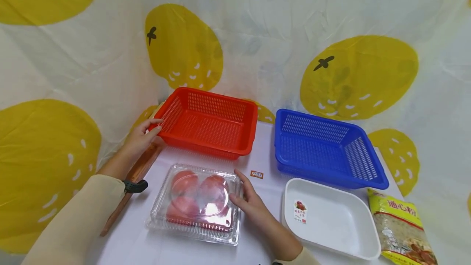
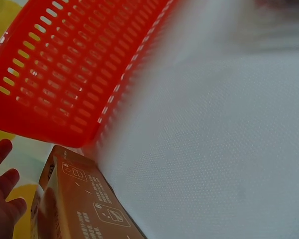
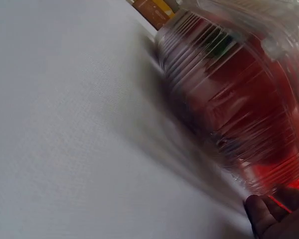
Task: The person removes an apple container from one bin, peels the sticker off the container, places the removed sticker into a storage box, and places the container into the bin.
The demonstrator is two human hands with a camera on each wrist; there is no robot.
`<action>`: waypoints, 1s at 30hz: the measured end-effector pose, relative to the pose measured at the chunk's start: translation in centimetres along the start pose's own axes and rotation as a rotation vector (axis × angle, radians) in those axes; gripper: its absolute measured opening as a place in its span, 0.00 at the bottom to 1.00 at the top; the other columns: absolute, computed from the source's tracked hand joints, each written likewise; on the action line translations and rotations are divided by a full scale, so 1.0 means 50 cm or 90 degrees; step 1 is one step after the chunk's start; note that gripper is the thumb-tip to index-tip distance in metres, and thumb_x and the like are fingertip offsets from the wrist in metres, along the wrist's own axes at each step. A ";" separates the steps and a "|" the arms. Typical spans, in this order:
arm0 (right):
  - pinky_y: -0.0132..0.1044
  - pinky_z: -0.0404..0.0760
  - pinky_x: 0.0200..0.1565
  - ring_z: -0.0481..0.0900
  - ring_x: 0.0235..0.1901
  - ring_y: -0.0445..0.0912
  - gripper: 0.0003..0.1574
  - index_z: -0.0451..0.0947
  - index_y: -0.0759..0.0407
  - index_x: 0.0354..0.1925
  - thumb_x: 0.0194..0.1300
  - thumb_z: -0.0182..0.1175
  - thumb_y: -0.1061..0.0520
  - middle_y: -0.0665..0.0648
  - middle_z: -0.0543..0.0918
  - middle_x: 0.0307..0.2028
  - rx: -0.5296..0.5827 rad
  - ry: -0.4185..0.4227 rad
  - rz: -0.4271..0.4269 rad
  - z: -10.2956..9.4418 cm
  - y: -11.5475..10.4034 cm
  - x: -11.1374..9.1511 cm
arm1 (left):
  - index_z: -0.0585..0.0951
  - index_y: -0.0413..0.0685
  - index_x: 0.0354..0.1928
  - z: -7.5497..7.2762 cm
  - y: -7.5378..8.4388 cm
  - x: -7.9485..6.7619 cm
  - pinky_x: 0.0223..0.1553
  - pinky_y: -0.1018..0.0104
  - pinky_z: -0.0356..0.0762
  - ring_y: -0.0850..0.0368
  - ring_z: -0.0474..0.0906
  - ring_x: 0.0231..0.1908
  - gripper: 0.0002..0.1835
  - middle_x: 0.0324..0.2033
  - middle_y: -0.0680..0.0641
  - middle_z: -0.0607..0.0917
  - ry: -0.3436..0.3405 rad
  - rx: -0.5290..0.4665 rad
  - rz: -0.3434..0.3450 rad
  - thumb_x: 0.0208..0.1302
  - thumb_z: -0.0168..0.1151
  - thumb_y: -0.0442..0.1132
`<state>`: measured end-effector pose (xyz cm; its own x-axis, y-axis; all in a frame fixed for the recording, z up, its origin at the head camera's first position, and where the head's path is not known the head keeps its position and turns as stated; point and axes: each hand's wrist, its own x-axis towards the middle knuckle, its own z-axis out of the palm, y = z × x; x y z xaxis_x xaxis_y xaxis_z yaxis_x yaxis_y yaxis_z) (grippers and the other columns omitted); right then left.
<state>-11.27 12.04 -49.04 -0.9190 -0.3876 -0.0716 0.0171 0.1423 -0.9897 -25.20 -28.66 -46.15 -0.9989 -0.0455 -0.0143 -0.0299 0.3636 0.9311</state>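
A clear plastic clamshell box with several round red fruits inside is at the front middle of the white table. My right hand grips its right edge, with the thumb near the lid's side and the index finger stretched along the far corner. In the right wrist view the fingertips meet the box's lower corner; motion blurs its ribbed wall. At the near left corner of the red slotted basket, my left hand has its fingers spread. The left wrist view shows those fingers apart from the basket.
Along the left table edge, below my left forearm, lies a long brown printed carton. A blue basket stands at the back right, a white tub before it, and a yellow-topped food bag beside that. A small orange packet lies centrally.
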 end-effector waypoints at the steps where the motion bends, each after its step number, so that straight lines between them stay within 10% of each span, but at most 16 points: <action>1: 0.71 0.56 0.75 0.59 0.78 0.68 0.51 0.52 0.49 0.85 0.75 0.63 0.47 0.70 0.60 0.80 -0.014 0.002 -0.002 0.001 0.000 -0.001 | 0.70 0.51 0.77 0.000 -0.001 -0.001 0.51 0.64 0.85 0.31 0.70 0.66 0.29 0.76 0.34 0.65 -0.005 -0.003 -0.007 0.82 0.56 0.54; 11: 0.67 0.62 0.73 0.65 0.74 0.66 0.58 0.47 0.47 0.86 0.70 0.68 0.49 0.71 0.62 0.78 -0.045 -0.007 0.003 0.005 -0.003 -0.006 | 0.66 0.56 0.80 0.002 -0.004 -0.002 0.64 0.36 0.78 0.30 0.66 0.70 0.32 0.79 0.37 0.62 -0.031 0.011 -0.023 0.82 0.55 0.58; 30: 0.43 0.86 0.52 0.81 0.56 0.52 0.60 0.45 0.43 0.84 0.65 0.64 0.68 0.70 0.65 0.71 0.235 -0.023 0.069 0.028 -0.040 -0.019 | 0.66 0.56 0.80 -0.004 0.009 -0.006 0.61 0.39 0.81 0.30 0.68 0.69 0.29 0.77 0.36 0.63 -0.037 0.045 -0.012 0.84 0.54 0.53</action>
<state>-9.90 10.86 -47.16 -0.8893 -0.4218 -0.1767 0.2608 -0.1505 -0.9536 -24.92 -28.67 -45.65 -0.9985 0.0008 -0.0543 -0.0487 0.4274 0.9028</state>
